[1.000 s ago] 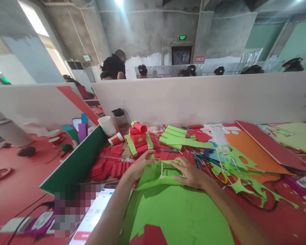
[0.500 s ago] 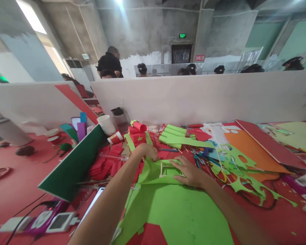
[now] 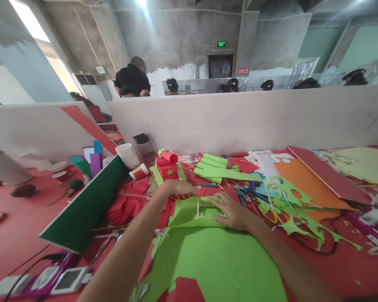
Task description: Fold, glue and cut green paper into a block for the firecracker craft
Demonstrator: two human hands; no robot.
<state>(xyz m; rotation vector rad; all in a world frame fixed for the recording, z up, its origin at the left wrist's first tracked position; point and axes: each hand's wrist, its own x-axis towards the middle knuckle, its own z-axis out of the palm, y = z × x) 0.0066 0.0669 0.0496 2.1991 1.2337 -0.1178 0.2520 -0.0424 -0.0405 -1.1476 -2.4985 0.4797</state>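
A bright green sheet (image 3: 220, 256) lies in front of me, with its far strip raised at a crease. On that strip rests a small frame of pale wooden sticks (image 3: 198, 208). My right hand (image 3: 234, 212) holds the frame's right end, its thumb on the near side and its fingers on the far side. Just above the sheet's far edge is my left hand (image 3: 181, 187), its fingers stretched out to the right near the frame's left end. Nothing shows in the left hand, though its underside is hidden.
A red and green model with a star (image 3: 170, 171) stands behind my left hand. Green rolls (image 3: 209, 165), cut green scraps (image 3: 297, 209) and red pieces (image 3: 122, 209) lie around. A dark green board (image 3: 88, 205) leans at left, by a white cup (image 3: 128, 155). A partition (image 3: 239, 119) runs behind.
My left hand has lifted off the green sheet's far left part and its curled fingers have straightened to the right. My right hand stays on the stick frame. The view has shifted slightly.
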